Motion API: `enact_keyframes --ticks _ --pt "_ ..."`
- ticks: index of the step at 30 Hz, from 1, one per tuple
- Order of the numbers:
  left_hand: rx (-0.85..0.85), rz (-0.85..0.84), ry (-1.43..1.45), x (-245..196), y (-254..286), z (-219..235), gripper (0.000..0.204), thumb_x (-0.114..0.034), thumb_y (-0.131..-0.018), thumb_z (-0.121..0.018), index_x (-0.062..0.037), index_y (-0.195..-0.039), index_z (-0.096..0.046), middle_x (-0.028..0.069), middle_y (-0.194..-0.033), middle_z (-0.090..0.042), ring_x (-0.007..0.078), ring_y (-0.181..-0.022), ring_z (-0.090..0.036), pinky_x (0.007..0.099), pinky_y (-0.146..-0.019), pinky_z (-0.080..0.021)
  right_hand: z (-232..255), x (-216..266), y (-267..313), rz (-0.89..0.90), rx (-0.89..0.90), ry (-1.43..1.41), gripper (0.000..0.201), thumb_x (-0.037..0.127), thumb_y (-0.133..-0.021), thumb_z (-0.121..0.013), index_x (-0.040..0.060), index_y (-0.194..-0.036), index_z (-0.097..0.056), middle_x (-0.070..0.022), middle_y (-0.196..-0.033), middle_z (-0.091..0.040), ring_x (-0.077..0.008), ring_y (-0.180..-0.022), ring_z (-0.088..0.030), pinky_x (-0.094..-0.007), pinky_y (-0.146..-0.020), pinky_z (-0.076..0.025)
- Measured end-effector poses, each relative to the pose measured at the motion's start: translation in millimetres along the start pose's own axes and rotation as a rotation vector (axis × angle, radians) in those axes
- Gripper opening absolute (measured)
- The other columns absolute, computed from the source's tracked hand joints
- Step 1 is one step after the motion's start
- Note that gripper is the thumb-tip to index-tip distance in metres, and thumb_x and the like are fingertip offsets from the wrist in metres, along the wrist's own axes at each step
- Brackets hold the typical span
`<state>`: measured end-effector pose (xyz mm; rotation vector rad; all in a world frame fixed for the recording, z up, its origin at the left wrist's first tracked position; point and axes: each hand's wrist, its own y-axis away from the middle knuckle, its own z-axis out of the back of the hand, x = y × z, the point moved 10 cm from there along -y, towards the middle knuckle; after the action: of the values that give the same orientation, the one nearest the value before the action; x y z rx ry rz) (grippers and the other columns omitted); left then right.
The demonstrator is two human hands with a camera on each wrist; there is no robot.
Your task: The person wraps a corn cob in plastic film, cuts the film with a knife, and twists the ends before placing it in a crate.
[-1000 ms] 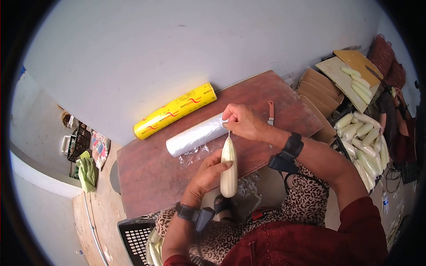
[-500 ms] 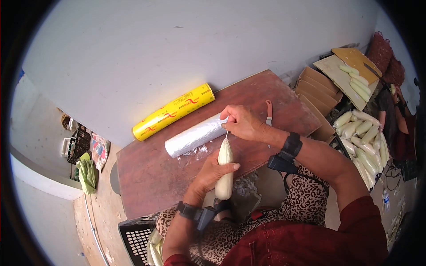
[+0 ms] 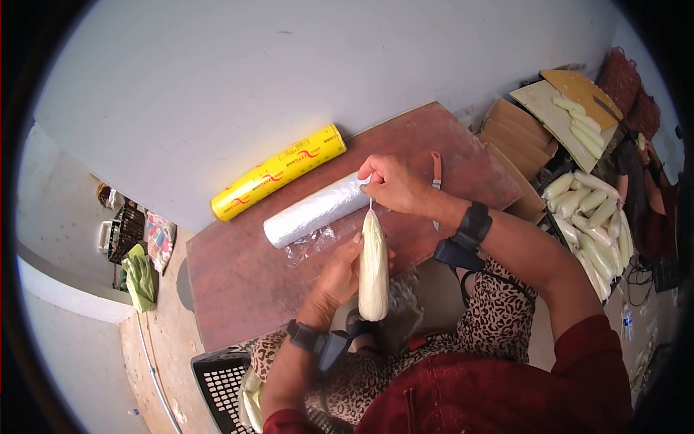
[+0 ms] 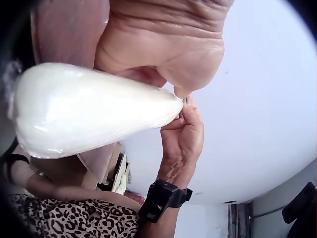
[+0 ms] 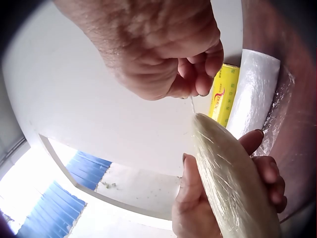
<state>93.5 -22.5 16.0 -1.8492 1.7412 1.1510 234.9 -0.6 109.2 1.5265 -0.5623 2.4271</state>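
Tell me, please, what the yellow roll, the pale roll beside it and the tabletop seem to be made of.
The yellow roll has a glossy paper or plastic cover, printed in red with bright highlights. The pale roll looks like clear plastic film, shiny and wrinkled, with a see-through crumple alongside. The tabletop is perhaps wood or laminate: dull, streaky reddish-brown.

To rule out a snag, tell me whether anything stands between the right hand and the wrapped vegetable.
Nothing visible does. Only a twist of film, pinched by the right hand, spans the gap to the vegetable; the left hand grips its body. The white roll lies outside that gap.
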Motion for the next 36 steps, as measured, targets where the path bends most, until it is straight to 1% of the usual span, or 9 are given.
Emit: enact_keyframes --ticks 4,10,16,19,23,25,28,31,36 --pt "0.024 0.006 -0.024 -0.3 -1.0 2.9 0.05 -0.041 -0.095 -0.05 -0.0026 -0.127 -0.046 0.0163 -0.103 -0.063 0.0257 -0.09 -0.064 0.0372 -0.079 -0.054 3.4 -0.1 -0.6 0.016 -0.018 0.032 0.021 0.007 -0.08 -0.065 -0.0039 -0.096 -0.058 -0.0045 -0.067 -0.062 -0.0091 -0.059 -0.057 -0.0269 -0.052 -0.045" --pt "-0.019 0.028 -0.166 -1.6 1.2 -2.4 0.047 -0.015 -0.084 -0.07 -0.0033 -0.123 -0.047 0.0111 -0.097 -0.064 0.0204 -0.084 -0.065 0.0331 -0.077 -0.054 5.7 3.5 2.5 0.002 -0.039 0.163 0.022 0.01 -0.078 -0.066 -0.0016 -0.095 -0.059 -0.0065 -0.068 -0.064 -0.0134 -0.06 -0.061 -0.0305 -0.056 -0.048" --pt "-0.005 0.024 -0.23 3.7 4.0 -5.1 0.053 -0.005 -0.08 -0.072 -0.0048 -0.125 -0.044 0.0072 -0.091 -0.062 0.0204 -0.086 -0.064 0.033 -0.078 -0.053 -0.7 -2.2 4.1 0.024 -0.031 0.287 0.022 0.01 -0.076 -0.066 0.0009 -0.096 -0.06 -0.0097 -0.071 -0.065 -0.0214 -0.065 -0.064 -0.0349 -0.061 -0.051" --pt "-0.035 0.053 -0.283 13.9 5.6 4.0 0.054 -0.007 -0.079 -0.073 -0.0054 -0.125 -0.044 0.0069 -0.09 -0.061 0.0202 -0.086 -0.063 0.033 -0.078 -0.052 -7.5 -8.2 7.4 0.036 -0.006 0.338 0.022 0.009 -0.076 -0.066 0.002 -0.096 -0.06 -0.0109 -0.073 -0.065 -0.0242 -0.068 -0.065 -0.0363 -0.063 -0.051" --pt "-0.025 0.095 -0.19 29.4 8.6 10.3 0.042 -0.023 -0.086 -0.067 -0.0036 -0.119 -0.049 0.0085 -0.089 -0.061 0.0204 -0.083 -0.063 0.0329 -0.075 -0.052 -21.8 -24.9 11.4 0.063 0.052 0.373 0.021 0.01 -0.076 -0.068 0.0028 -0.095 -0.061 -0.0118 -0.075 -0.066 -0.0246 -0.071 -0.065 -0.037 -0.065 -0.051" --pt "-0.068 0.174 -0.079 45.0 10.7 20.8 0.041 -0.033 -0.09 -0.062 -0.0023 -0.115 -0.051 0.0092 -0.088 -0.061 0.0208 -0.081 -0.063 0.0324 -0.073 -0.053 -31.5 -42.1 17.8 -0.025 0.123 0.331 0.02 0.01 -0.077 -0.068 0.0028 -0.095 -0.061 -0.0117 -0.077 -0.066 -0.024 -0.072 -0.065 -0.0368 -0.065 -0.051" --pt "-0.15 0.233 -0.178 65.3 17.1 35.0 0.042 -0.04 -0.093 -0.056 -0.0011 -0.11 -0.054 0.0092 -0.087 -0.061 0.0196 -0.077 -0.062 0.0313 -0.067 -0.051 -46.6 -62.3 27.8 -0.137 0.268 0.309 0.017 0.009 -0.078 -0.068 0.0029 -0.093 -0.062 -0.011 -0.079 -0.067 -0.0227 -0.072 -0.065 -0.0359 -0.065 -0.05" --pt "-0.276 0.24 -0.373 73.3 24.8 41.5 0.035 -0.036 -0.094 -0.054 -0.0012 -0.099 -0.059 0.0061 -0.075 -0.06 0.0148 -0.061 -0.058 0.0291 -0.054 -0.047 -62.2 -78.4 37.0 -0.154 0.398 0.307 0.015 0.006 -0.077 -0.068 0.003 -0.091 -0.063 -0.0098 -0.079 -0.067 -0.022 -0.072 -0.064 -0.035 -0.065 -0.05" --pt "-0.36 0.197 -0.52 85.6 33.3 50.4 0.037 -0.032 -0.092 -0.061 0.0023 -0.104 -0.059 0.0078 -0.079 -0.063 0.0129 -0.064 -0.057 0.0293 -0.055 -0.046 -84.7 -96.7 49.4 -0.063 0.44 0.277 0.014 0.004 -0.075 -0.068 0.0021 -0.087 -0.061 -0.0117 -0.076 -0.065 -0.0244 -0.071 -0.064 -0.0371 -0.063 -0.049"
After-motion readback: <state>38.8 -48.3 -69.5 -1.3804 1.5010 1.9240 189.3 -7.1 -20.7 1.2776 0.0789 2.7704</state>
